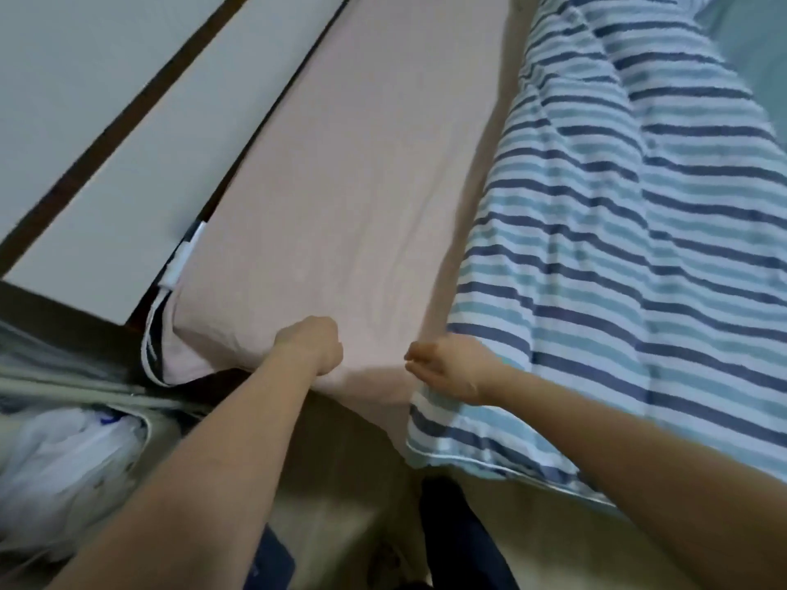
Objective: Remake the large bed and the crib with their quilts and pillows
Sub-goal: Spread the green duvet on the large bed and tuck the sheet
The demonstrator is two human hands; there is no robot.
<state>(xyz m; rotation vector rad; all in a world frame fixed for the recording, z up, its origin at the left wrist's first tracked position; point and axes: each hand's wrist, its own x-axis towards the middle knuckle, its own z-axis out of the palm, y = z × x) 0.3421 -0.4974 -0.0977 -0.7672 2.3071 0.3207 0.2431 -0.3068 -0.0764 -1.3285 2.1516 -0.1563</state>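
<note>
The pink sheet (349, 198) was gripped at its near edge by the fisted left hand (313, 344), its long axis running away from the grip — the striped quilt (617, 257) lay just right of the sheet, pinched by the right hand (451, 366).

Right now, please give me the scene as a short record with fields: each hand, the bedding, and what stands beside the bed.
left hand: left hand, fingers curled, grips the near edge of the pink sheet
right hand: right hand pinches the near-left corner of the striped quilt
bedding: the quilt lies on the right part of the bed, the sheet bare to its left
left of bed: white panels with dark frame
lower left: white plastic bag
</note>
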